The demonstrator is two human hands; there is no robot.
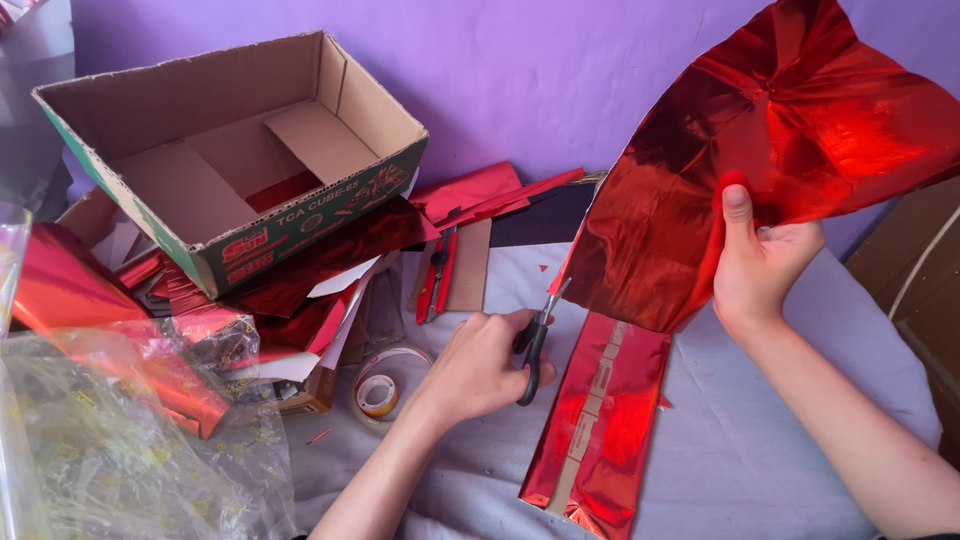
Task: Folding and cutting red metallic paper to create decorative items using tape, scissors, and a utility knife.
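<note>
Red foil sheet point(800, 140) is the main thing going on, a big shiny crinkled piece held up off the table at the right side, in front of a purple wall point(540, 70). Its lower edge hangs down to a foil-wrapped flat box point(600, 420) that lies on the pale grey cloth point(740, 440) covering the work surface. Right hand point(760, 265) is pinching the sheet, thumb on the front and fingers behind it, so that's a firm grasp on the foil. Left hand point(480, 365) is clenched through the black handles of a pair of scissors point(535, 340), blades pointing up at the sheet's lower left edge (can't tell if they're biting into it or just touching). Over on the left there's an open brown cardboard box point(230, 150), tilted, propped on a heap of red foil scraps point(300, 290); its outer side is green and white with red printing along it. Just below that pile sits a roll of clear tape point(382, 385) on the cloth, near the left wrist. Bottom left corner is full of crumpled clear plastic wrap point(120, 450) with small yellow marks on it. Behind the scissors, a strip of brown cardboard point(468, 265) lies flat with a red-handled cutter point(436, 280) beside it.
</note>
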